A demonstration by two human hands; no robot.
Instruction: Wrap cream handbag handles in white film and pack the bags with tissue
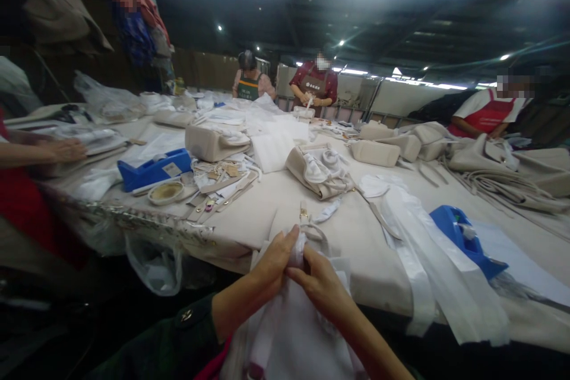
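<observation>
My left hand [280, 255] and my right hand [317, 273] meet at the table's near edge, both closed round a small bundle of white wrapping [296, 250]. The wrapping surrounds part of a strap [318, 236], which loops out just beyond my fingers. A gold-coloured metal clasp [303, 211] stands above the strap. More white material [296, 332] hangs below my hands over my lap. Beyond them on the table lies a beige bag [307, 175] with white wrapped coils on top. What my fingertips pinch inside the wrapping is hidden.
Blue tape dispensers stand left [155, 170] and right [465, 243], near a round dish [165, 192] and white strips [439, 267]. Beige bags [376, 153] and straps lie further right. Several people work round the table; a person's hand [66, 150] rests at the left.
</observation>
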